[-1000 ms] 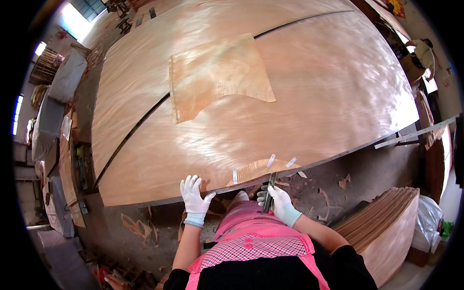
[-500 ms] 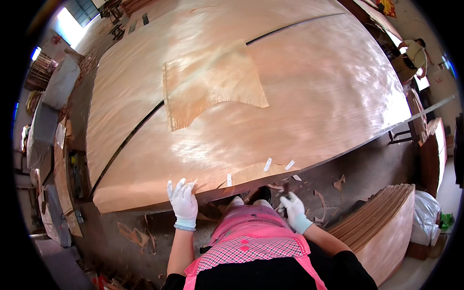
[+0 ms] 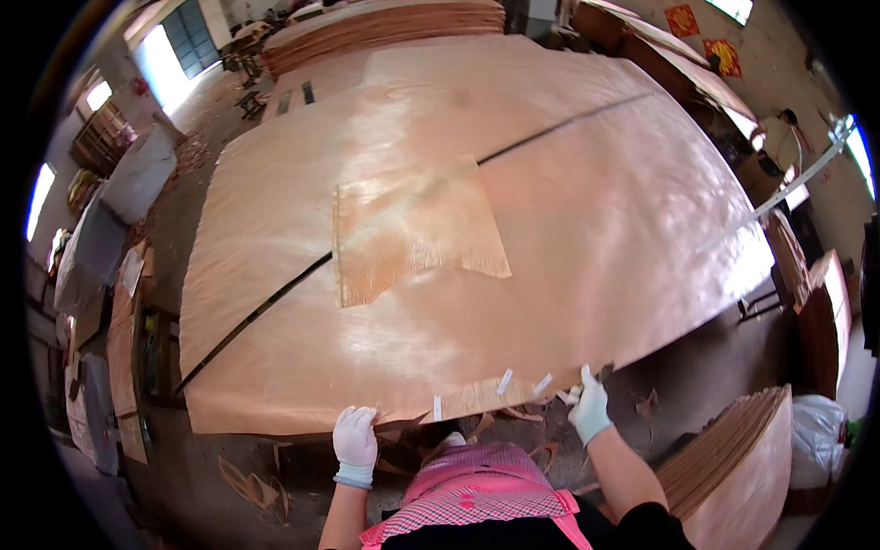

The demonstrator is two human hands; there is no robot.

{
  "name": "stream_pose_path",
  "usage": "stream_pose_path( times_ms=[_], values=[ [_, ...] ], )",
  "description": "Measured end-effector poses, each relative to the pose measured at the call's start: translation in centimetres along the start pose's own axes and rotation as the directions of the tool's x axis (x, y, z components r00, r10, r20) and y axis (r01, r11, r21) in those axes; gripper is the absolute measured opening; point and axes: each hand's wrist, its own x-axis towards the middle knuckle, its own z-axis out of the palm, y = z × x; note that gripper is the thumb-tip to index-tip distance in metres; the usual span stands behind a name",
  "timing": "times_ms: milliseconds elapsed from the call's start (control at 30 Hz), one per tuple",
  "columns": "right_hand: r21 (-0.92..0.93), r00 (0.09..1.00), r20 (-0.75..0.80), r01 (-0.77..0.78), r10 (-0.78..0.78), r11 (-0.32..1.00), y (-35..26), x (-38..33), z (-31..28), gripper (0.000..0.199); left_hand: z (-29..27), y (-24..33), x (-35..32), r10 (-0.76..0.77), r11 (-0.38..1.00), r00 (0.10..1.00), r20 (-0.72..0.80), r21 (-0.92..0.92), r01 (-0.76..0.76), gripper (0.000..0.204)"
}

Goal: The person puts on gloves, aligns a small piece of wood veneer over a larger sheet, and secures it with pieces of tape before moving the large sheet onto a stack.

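Observation:
A large, thin wood veneer sheet (image 3: 431,339) spreads out in front of me. At its near edge, my white-gloved left hand (image 3: 355,442) is closed with curled fingers on the edge. My right hand (image 3: 589,405), also gloved, is at the same edge further right, fingers drawn together beside a small dark thing (image 3: 605,371) that I cannot make out. Between the hands, three short white tape strips (image 3: 505,381) lie on a paler veneer strip (image 3: 472,398) along the edge. A ragged veneer piece (image 3: 417,234) lies flat on the sheet, across a long dark line (image 3: 266,307).
To my lower right stands a stack of veneer sheets (image 3: 724,458), with a clear plastic bag (image 3: 816,440) behind it. Veneer scraps (image 3: 252,486) litter the floor. A metal bar (image 3: 793,183) juts over the right corner. A person (image 3: 781,147) is at the far right.
My right hand has moved up and right to the sheet's edge. My left hand has lowered onto the edge and its fingers have curled in. The view has tilted up.

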Motion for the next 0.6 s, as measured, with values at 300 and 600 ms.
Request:
stream_pose_path(
  times_ms=[300,600],
  values=[
    [0.051,0.961,0.002,-0.277,0.278,0.959,5.1,-4.7,-17.3,0.018,-4.3,6.0,-13.2,-0.119,0.977,0.939,0.324,-0.129,0.169,0.066],
    [-0.192,0.909,-0.341,-0.317,0.240,0.929,5.8,-5.2,-31.9,0.021,2.8,-2.3,-6.5,-0.406,0.881,0.862,-0.304,0.123,0.458,0.079]
  ],
)
